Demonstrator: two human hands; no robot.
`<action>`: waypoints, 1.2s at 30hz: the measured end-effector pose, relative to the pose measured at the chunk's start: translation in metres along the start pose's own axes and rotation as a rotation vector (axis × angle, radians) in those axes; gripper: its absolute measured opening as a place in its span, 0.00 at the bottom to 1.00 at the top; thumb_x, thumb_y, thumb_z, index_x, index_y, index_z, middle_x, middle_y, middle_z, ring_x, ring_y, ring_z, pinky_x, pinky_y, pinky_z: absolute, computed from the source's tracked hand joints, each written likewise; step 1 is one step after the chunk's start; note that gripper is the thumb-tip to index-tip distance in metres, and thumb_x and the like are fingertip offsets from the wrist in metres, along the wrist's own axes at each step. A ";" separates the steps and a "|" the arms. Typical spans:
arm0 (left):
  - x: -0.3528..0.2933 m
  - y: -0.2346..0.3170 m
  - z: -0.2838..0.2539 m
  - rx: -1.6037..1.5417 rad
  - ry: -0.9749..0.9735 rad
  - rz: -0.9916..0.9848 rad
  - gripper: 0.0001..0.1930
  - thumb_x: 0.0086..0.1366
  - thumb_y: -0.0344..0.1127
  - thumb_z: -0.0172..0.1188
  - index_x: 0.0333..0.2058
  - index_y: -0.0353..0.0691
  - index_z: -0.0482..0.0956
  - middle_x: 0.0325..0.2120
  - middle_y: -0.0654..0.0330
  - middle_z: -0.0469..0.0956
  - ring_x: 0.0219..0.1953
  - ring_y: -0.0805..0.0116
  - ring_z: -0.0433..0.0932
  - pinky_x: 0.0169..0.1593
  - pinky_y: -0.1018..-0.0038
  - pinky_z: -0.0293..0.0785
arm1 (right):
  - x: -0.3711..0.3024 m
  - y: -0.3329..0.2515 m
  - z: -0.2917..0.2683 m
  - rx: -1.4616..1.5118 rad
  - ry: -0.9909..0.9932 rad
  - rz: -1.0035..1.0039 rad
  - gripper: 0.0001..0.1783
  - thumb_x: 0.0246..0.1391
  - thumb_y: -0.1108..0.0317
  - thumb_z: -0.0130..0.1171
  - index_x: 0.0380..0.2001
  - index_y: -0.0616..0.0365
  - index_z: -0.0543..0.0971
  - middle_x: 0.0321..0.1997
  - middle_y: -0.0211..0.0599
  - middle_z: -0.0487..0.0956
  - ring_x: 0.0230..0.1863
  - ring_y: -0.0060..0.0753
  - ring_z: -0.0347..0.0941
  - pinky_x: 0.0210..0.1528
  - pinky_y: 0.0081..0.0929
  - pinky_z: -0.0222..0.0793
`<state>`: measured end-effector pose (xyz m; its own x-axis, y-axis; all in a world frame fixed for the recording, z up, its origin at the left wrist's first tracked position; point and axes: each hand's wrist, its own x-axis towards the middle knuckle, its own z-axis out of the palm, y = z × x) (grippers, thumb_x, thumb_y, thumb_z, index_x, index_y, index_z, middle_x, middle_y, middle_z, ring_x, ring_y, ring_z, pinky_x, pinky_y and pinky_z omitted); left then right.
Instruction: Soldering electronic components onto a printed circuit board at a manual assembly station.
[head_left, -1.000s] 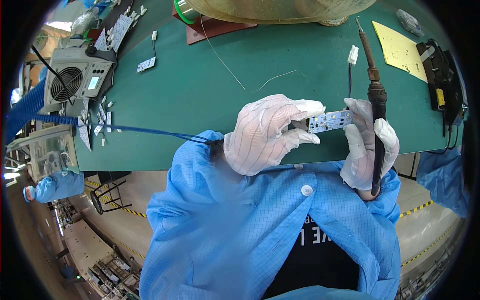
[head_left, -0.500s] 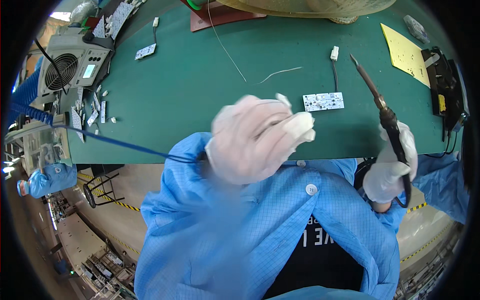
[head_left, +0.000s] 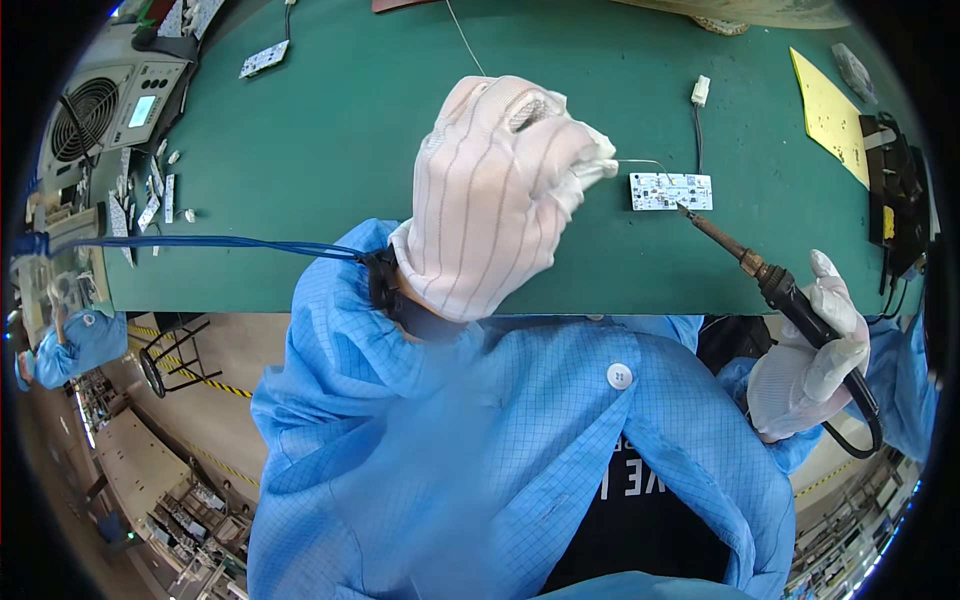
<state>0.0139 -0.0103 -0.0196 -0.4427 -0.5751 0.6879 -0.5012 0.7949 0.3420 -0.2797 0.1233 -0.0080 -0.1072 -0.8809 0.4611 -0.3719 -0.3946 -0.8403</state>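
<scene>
My left hand (head_left: pixel 495 195), in a striped white glove, pinches a thin solder wire (head_left: pixel 640 160) whose end reaches onto a small white circuit board (head_left: pixel 650 192). The rest of that wire runs up and away beyond the hand. In its white glove, my right hand (head_left: pixel 800 385) is closed round the black handle of a soldering iron (head_left: pixel 745 258). The iron's tip touches or hovers right at the board's lower edge; I cannot tell which. From the board's far side a dark cable leads to a white connector (head_left: pixel 701 90).
On the green table (head_left: pixel 330 200), several board pieces (head_left: pixel 148 212) lie left beside a grey machine with a fan (head_left: pixel 90 110). Another cabled board (head_left: pixel 264 60) lies far left. A yellow sheet (head_left: pixel 828 115) and black stand (head_left: pixel 893 190) are at right. A blue cord (head_left: pixel 220 241) tethers my left wrist.
My left hand has moved up the table and now holds solder wire over the board. The iron has swung down-left, from pointing away to its tip at the board.
</scene>
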 end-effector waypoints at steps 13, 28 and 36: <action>-0.003 0.011 0.003 -0.156 -0.164 -0.122 0.10 0.44 0.30 0.72 0.25 0.40 0.78 0.37 0.57 0.79 0.46 0.55 0.78 0.46 0.61 0.76 | 0.001 0.000 0.012 -0.062 0.053 0.046 0.34 0.68 0.41 0.43 0.42 0.64 0.83 0.16 0.33 0.75 0.25 0.30 0.73 0.62 0.53 0.61; -0.004 0.010 0.004 -0.151 -0.188 -0.078 0.11 0.45 0.32 0.72 0.26 0.41 0.78 0.37 0.58 0.79 0.45 0.56 0.78 0.45 0.62 0.75 | 0.000 -0.006 0.026 -0.079 0.145 0.083 0.33 0.68 0.42 0.43 0.43 0.65 0.82 0.16 0.35 0.76 0.23 0.28 0.72 0.62 0.51 0.62; -0.002 0.011 0.002 -0.144 -0.182 -0.066 0.12 0.45 0.30 0.72 0.26 0.40 0.76 0.38 0.56 0.78 0.43 0.54 0.77 0.44 0.62 0.75 | 0.000 0.003 0.020 -0.048 0.076 0.063 0.34 0.69 0.43 0.42 0.43 0.66 0.82 0.16 0.34 0.76 0.23 0.28 0.73 0.61 0.50 0.63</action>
<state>0.0079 -0.0007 -0.0182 -0.5457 -0.6418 0.5389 -0.4279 0.7663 0.4793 -0.2625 0.1174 -0.0161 -0.2006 -0.8803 0.4298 -0.4061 -0.3245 -0.8543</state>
